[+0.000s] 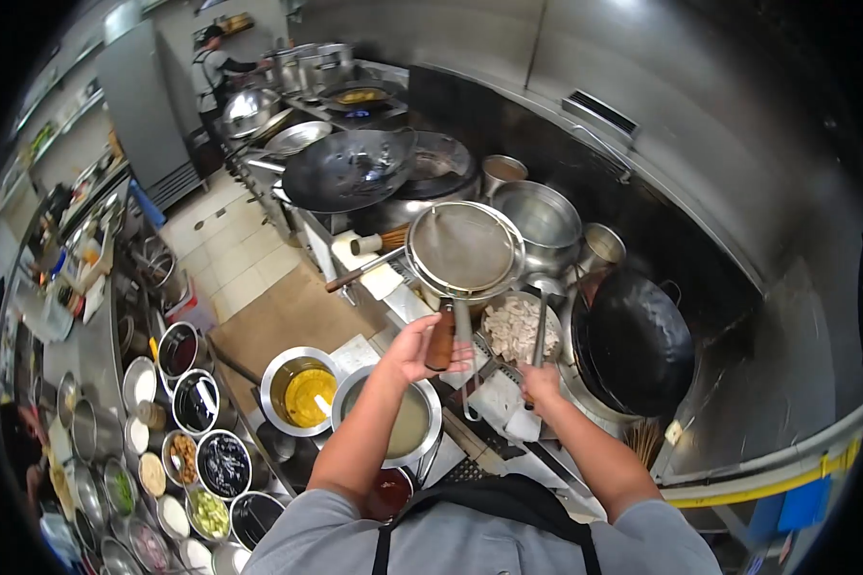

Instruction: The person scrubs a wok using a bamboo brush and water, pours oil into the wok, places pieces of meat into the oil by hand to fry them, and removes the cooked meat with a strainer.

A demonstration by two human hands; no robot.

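My left hand, palm turned up, is closed round a dark wooden handle. The handle points up toward a round mesh strainer; I cannot tell what it joins. The strainer's own wooden handle sticks out to the left. My right hand grips the long metal handle of a ladle. The ladle's bowl end is at the far rim of a container of pale cut meat pieces. Below my left forearm sits a pot of cloudy liquid.
A black wok stands at the right, with another wok further back. Metal pots line the stove's back. To the left are a pot of yellow liquid and several sauce and ingredient containers. A co-worker stands in the far background.
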